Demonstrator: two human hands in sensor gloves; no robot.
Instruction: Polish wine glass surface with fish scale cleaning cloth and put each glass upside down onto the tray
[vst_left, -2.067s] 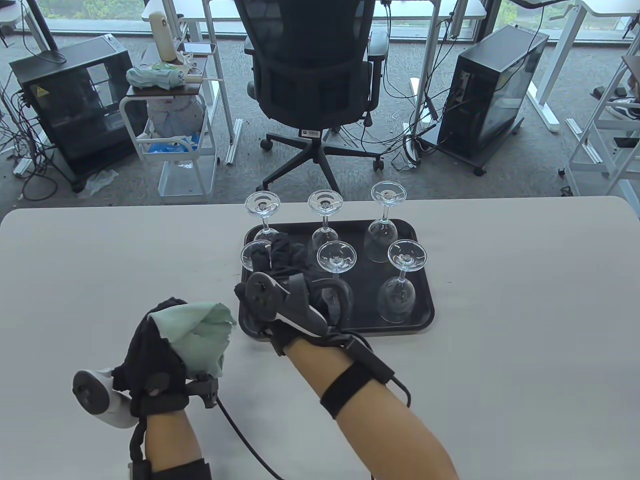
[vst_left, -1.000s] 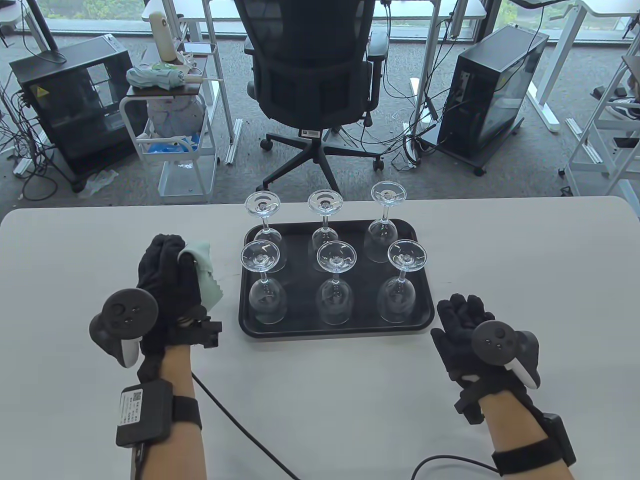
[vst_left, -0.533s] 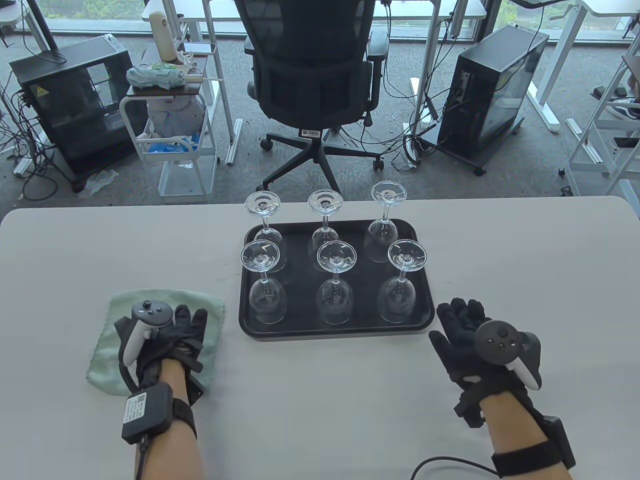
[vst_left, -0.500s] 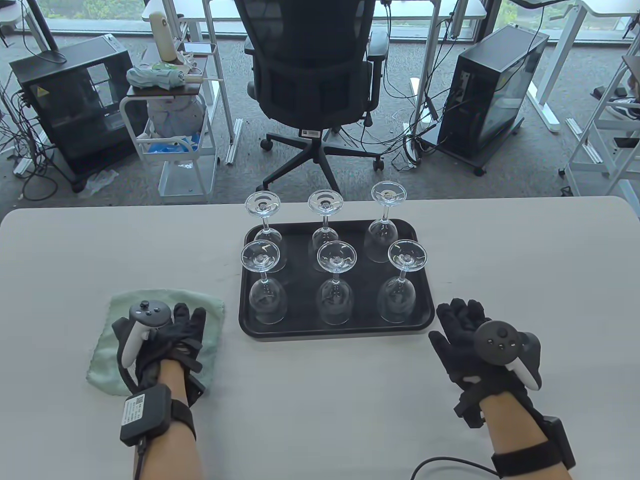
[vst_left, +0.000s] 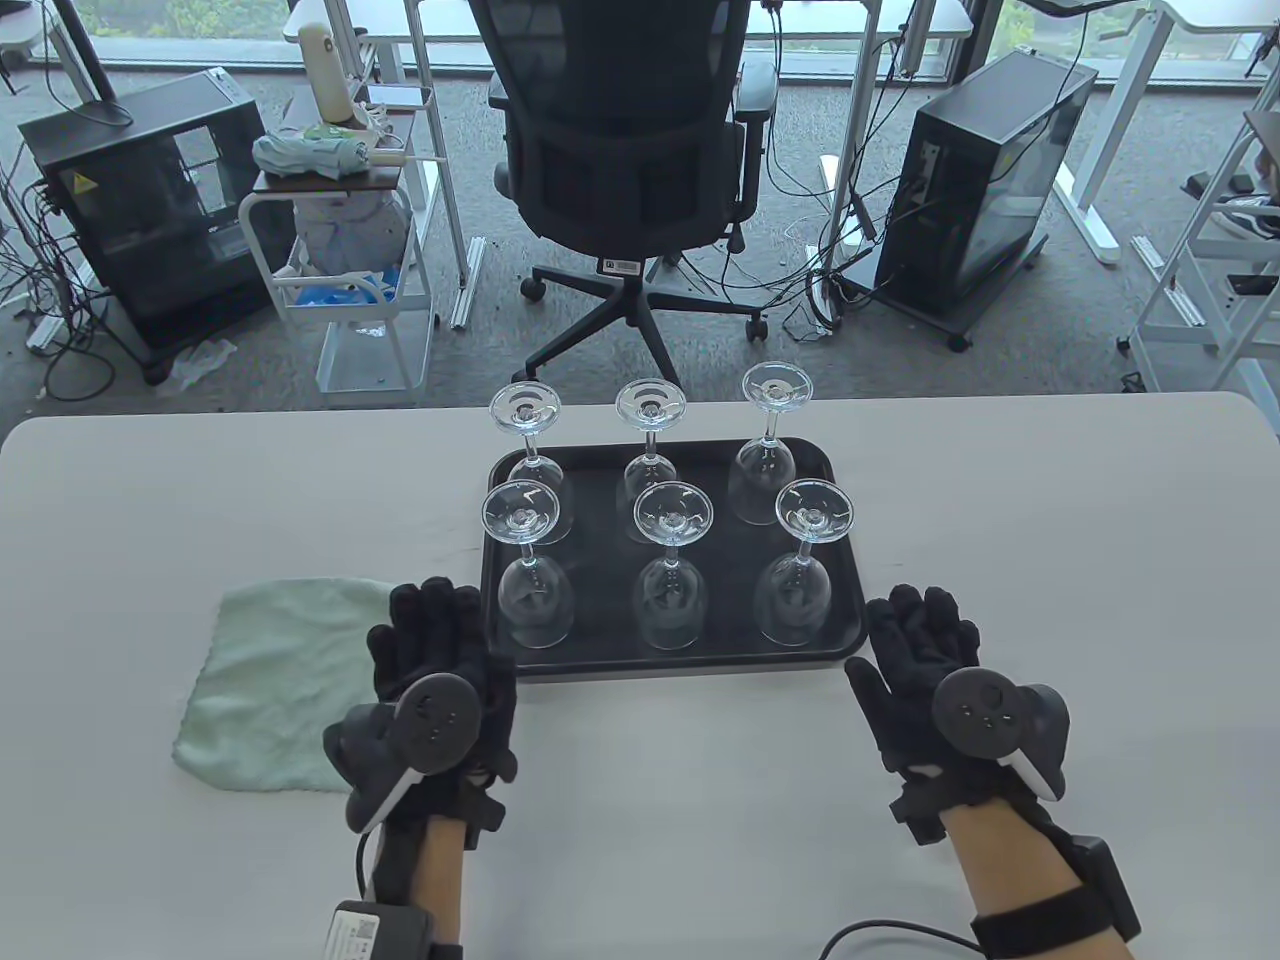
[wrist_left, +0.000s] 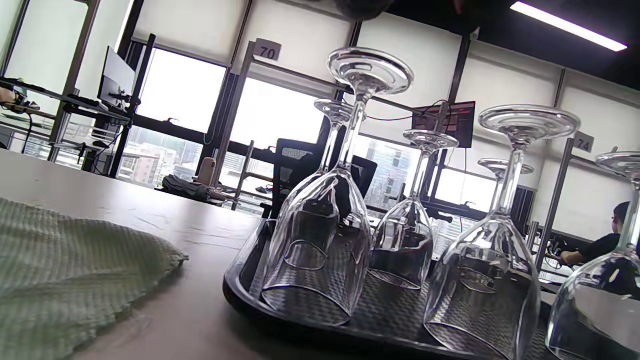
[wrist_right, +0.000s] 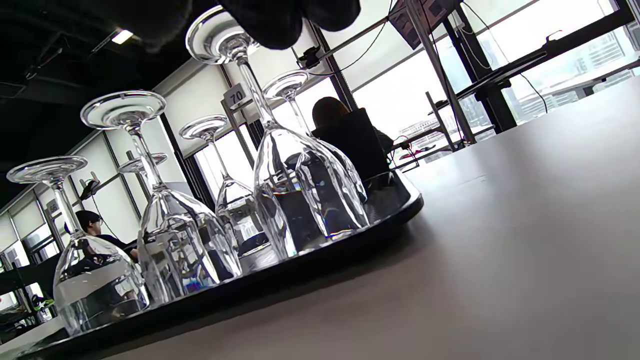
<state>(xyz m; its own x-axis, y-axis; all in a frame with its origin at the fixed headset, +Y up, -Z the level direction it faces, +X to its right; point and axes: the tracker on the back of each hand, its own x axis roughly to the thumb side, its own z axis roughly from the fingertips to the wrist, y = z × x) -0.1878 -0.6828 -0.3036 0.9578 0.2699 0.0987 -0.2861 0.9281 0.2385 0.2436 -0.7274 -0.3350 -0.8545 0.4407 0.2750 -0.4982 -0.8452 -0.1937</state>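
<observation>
A black tray (vst_left: 850, 560) in the middle of the table holds several wine glasses (vst_left: 536, 590), all upside down with their feet up. The pale green cloth (vst_left: 275, 680) lies flat on the table left of the tray. My left hand (vst_left: 435, 640) rests flat on the table between cloth and tray, fingers straight, holding nothing. My right hand (vst_left: 920, 635) lies flat at the tray's near right corner, also empty. The left wrist view shows the cloth (wrist_left: 65, 270) and the glasses (wrist_left: 320, 240) on the tray (wrist_left: 240, 295). The right wrist view shows the glasses (wrist_right: 300, 175) on the tray (wrist_right: 350, 245).
The white table (vst_left: 1050, 520) stretches bare to the right of the tray. Beyond its far edge stand an office chair (vst_left: 625, 170), a white cart (vst_left: 345, 250) and computer towers (vst_left: 985, 190) on the floor. A person (wrist_right: 350, 137) sits in the background.
My left hand lifted off the cloth and moved right, landing flat beside the tray's near left corner. The cloth stays spread on the table. My right hand shifted slightly.
</observation>
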